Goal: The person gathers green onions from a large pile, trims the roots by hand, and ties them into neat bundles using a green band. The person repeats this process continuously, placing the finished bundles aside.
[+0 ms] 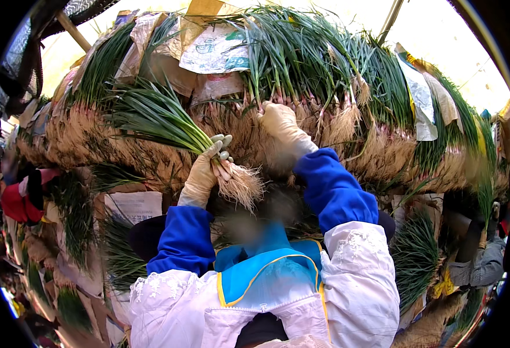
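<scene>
My left hand (203, 174), in a pale glove, is shut around a bunch of green garlic plants (166, 119). Their leaves point up and left; the pale bulbs and a tuft of stringy roots (240, 185) stick out below the fist, to the right. My right hand (281, 124), gloved too, reaches to the long heap of garlic plants (298, 65) in front of me. Its fingers touch the stem bases along the heap's front edge, near one upright plant. Whether they grip a stem is hard to tell.
A white printed sack (216, 50) and brown paper lie over the heap's middle; another white sheet (420, 104) hangs at its right. Loose leaf bundles (416, 256) lie on the right. A person in red (20, 200) is at the far left, and a grey-sleeved person (476, 265) at the right.
</scene>
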{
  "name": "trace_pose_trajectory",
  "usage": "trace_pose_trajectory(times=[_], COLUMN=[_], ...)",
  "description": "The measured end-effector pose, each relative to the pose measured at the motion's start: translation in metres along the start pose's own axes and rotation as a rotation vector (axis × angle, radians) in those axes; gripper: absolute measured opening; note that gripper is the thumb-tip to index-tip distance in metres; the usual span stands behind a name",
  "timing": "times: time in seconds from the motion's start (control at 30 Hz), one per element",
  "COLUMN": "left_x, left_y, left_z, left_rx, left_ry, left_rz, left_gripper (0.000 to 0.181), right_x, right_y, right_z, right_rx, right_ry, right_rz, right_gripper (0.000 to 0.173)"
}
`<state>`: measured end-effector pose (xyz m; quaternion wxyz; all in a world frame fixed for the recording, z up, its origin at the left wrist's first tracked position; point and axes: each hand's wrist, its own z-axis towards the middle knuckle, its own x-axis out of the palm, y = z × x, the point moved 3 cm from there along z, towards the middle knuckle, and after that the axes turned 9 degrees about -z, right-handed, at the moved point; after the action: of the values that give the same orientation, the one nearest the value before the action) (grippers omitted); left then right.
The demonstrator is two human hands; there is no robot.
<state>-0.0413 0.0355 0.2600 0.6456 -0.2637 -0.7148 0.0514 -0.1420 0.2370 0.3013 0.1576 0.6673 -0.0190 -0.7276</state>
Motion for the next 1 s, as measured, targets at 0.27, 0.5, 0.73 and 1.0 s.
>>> trace_pose_trajectory(times=[0.27,0.5,0.73,1.0], left_x=[-0.039,-0.012,0.008,0.099], left_y=[0.034,0.051,0.027,0.024], left_z=[0.019,-0.026,-0.038,-0.045], left_rx=[-0.227,-0.114,-0.06,0.071], left_ry=[-0.14,-0.17,-0.074,0.306], left_rz=[0.478,0.352,0.663,0.279], left_gripper=[0.02,0.024,0.016,0.016], right_x=[0.027,0.052,0.073,-0.026], right_y=[0.056,0.024,0.065,0.032], right_z=[-0.122,-0.084,-0.092,-0.093], right_rx=[-0.41,0.315,0.38,-0.076], right_ry=[-0.083,0.331,0.434,0.03], right_rz=[-0.169,1.325,2.175,2.912], right_gripper=[0.02,0.046,0.014,0.017])
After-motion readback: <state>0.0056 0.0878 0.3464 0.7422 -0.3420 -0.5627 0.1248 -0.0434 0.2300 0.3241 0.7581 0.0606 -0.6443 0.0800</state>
